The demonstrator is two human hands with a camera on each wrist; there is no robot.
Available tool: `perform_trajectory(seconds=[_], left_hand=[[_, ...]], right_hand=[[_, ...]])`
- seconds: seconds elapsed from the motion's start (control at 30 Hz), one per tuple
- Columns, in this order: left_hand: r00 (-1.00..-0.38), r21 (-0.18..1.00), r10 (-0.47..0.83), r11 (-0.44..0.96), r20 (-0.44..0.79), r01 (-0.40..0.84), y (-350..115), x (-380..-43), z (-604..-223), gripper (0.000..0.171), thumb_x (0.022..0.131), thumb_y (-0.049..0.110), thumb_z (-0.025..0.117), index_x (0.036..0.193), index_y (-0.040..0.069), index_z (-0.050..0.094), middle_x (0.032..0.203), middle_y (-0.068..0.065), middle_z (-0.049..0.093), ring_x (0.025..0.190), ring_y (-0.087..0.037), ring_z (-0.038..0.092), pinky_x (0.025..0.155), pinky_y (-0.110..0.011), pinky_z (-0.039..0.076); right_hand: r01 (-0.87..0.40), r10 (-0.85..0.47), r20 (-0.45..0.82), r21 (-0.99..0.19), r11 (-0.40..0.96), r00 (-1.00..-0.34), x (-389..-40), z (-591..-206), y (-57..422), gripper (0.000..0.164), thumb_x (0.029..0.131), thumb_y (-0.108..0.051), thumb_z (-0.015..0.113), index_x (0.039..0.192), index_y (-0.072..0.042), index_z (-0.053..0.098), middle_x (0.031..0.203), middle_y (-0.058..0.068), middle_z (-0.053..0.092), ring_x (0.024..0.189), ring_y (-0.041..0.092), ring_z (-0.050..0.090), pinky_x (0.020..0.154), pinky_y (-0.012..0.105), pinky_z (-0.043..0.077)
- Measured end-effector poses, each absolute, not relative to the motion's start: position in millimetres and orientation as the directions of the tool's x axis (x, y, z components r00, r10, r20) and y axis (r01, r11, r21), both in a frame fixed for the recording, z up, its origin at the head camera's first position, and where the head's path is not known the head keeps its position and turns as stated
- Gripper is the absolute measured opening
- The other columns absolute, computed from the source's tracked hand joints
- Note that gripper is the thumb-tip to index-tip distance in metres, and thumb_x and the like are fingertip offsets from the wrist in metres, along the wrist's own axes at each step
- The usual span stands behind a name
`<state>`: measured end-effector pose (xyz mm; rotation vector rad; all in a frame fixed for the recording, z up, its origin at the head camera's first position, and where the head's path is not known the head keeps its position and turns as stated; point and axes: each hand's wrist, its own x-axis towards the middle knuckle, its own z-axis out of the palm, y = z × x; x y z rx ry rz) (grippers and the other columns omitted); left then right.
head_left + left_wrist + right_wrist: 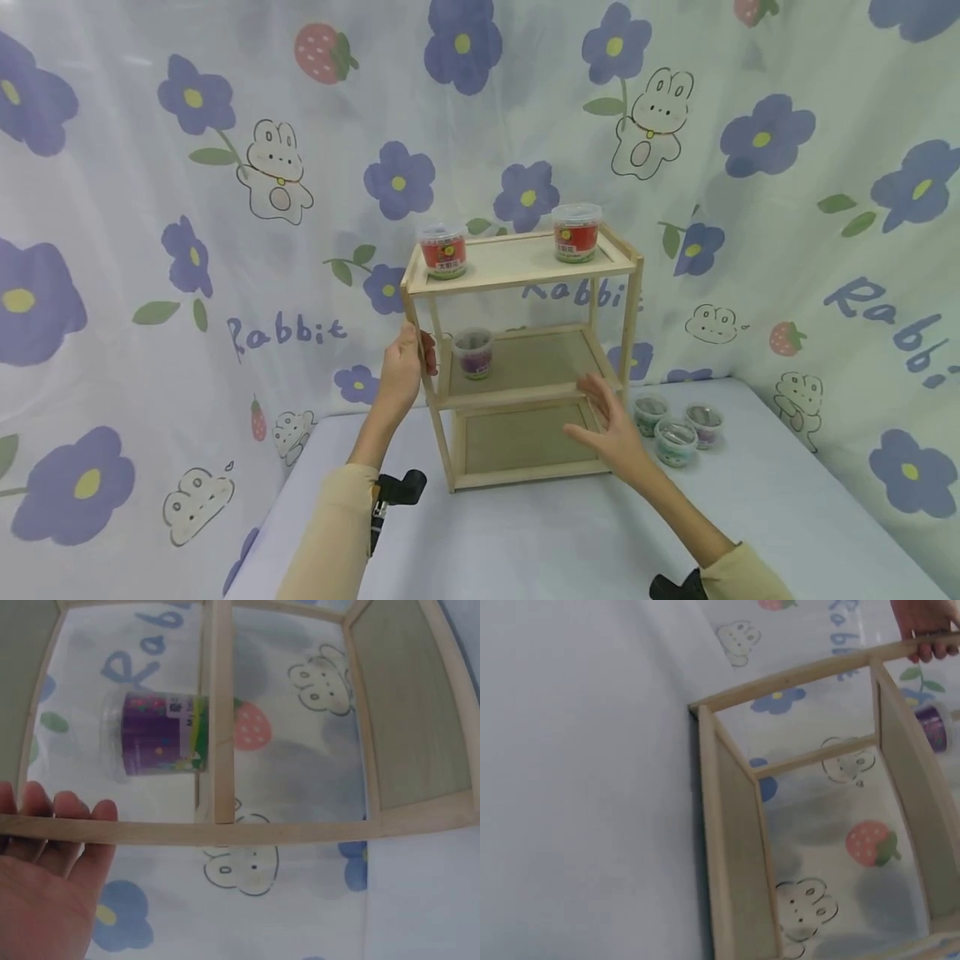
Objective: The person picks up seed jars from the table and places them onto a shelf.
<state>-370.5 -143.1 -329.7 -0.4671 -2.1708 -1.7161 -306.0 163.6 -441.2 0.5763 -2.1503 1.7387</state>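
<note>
A three-tier wooden shelf (540,400) stands on the table. My left hand (403,364) grips its left front post, fingers wrapped behind the wood in the left wrist view (52,832). In front of the shelf's right side, my right hand (613,429) is held with fingers loosely bent and nothing in them. A tub with a red label (444,254) sits at the top tier's left end, and another red-labelled tub (576,237) at its right end. On the middle tier, near the left post, is a purple-labelled tub (154,735).
To the right of the shelf, three lidded tubs stand close together on the table: a green one (676,443), a purplish one (705,427) and one farther back (649,414). A patterned curtain (480,125) hangs behind. The white tabletop (510,542) stretches in front.
</note>
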Motion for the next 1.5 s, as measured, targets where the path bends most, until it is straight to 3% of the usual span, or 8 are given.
perform_trajectory(seconds=[0.23,0.4,0.5,0.6,0.83,1.0,1.3,1.5], left_hand=[[-0.886,0.857,0.041,0.234,0.462,0.458,-148.8,-371.5,-331.0,0.060,0.109,0.042,0.018,0.091,-0.004,0.053,0.070,-0.016,0.052,0.060,-0.027,0.054,0.064,-0.029,0.048],[-0.890,0.866,0.044,0.213,0.454,0.453,-150.3,-367.9,-328.5,0.057,0.110,0.039,0.019,0.090,-0.003,0.053,0.072,-0.022,0.052,0.061,-0.029,0.054,0.065,-0.031,0.048],[-0.890,0.868,0.046,0.201,0.454,0.453,-149.8,-367.5,-327.6,0.056,0.110,0.039,0.019,0.089,-0.001,0.053,0.072,-0.022,0.052,0.062,-0.033,0.054,0.065,-0.032,0.048],[-0.895,0.875,0.042,0.198,0.444,0.443,-149.1,-367.7,-327.5,0.056,0.110,0.039,0.019,0.090,-0.002,0.052,0.073,-0.023,0.052,0.063,-0.035,0.054,0.065,-0.032,0.048],[-0.892,0.873,0.030,0.195,0.450,0.447,-148.3,-372.6,-332.6,0.058,0.109,0.043,0.020,0.090,-0.002,0.053,0.071,-0.017,0.052,0.060,-0.026,0.052,0.063,-0.032,0.048],[-0.889,0.871,0.040,0.188,0.456,0.455,-146.4,-374.2,-332.0,0.059,0.109,0.045,0.019,0.090,0.000,0.052,0.072,-0.015,0.052,0.061,-0.024,0.052,0.062,-0.032,0.050],[-0.896,0.879,0.051,0.173,0.442,0.444,-145.1,-372.8,-331.0,0.062,0.108,0.046,0.019,0.092,-0.004,0.052,0.072,-0.015,0.051,0.063,-0.026,0.051,0.065,-0.035,0.050],[-0.897,0.885,0.054,0.146,0.439,0.442,-141.9,-372.7,-330.6,0.058,0.108,0.046,0.020,0.089,0.003,0.052,0.071,-0.013,0.051,0.061,-0.024,0.051,0.063,-0.032,0.049]], right_hand=[[-0.475,-0.025,0.479,-0.861,0.179,-0.877,-292.2,-459.7,208.9,0.081,0.093,-0.003,0.068,0.153,0.005,0.015,0.151,0.026,0.033,0.142,0.032,0.032,0.109,0.010,0.027],[-0.429,0.078,0.452,-0.879,0.209,-0.889,-292.0,-461.7,241.5,0.076,0.097,-0.009,0.065,0.154,0.003,0.016,0.149,0.021,0.035,0.132,0.001,0.039,0.109,0.010,0.030],[-0.409,0.140,0.446,-0.883,0.229,-0.884,-295.0,-461.0,257.5,0.074,0.098,-0.013,0.064,0.154,0.002,0.018,0.145,0.010,0.041,0.128,-0.003,0.041,0.109,0.011,0.031],[-0.391,0.194,0.445,-0.882,0.262,-0.874,-300.5,-462.0,272.7,0.073,0.099,-0.016,0.063,0.155,0.001,0.019,0.142,0.004,0.043,0.129,0.000,0.042,0.110,0.013,0.031],[-0.299,0.276,0.392,-0.898,0.323,-0.878,-315.1,-474.0,304.2,0.080,0.100,-0.022,0.061,0.157,-0.003,0.008,0.155,0.025,0.028,0.147,0.025,0.028,0.117,0.018,0.020],[-0.225,0.367,0.341,-0.919,0.324,-0.865,-326.8,-484.6,319.9,0.084,0.099,-0.029,0.062,0.157,-0.002,0.008,0.158,0.028,0.021,0.149,0.035,0.019,0.119,0.019,0.012],[-0.117,0.401,0.276,-0.919,0.377,-0.874,-348.7,-501.2,338.9,0.088,0.097,-0.038,0.063,0.155,0.003,0.011,0.159,0.029,0.017,0.147,0.045,0.016,0.120,0.054,0.012],[-0.046,0.386,0.231,-0.900,0.433,-0.893,-357.6,-517.7,351.5,0.092,0.097,-0.041,0.061,0.153,0.009,0.008,0.157,0.035,0.013,0.145,0.051,0.013,0.117,0.061,0.014]])
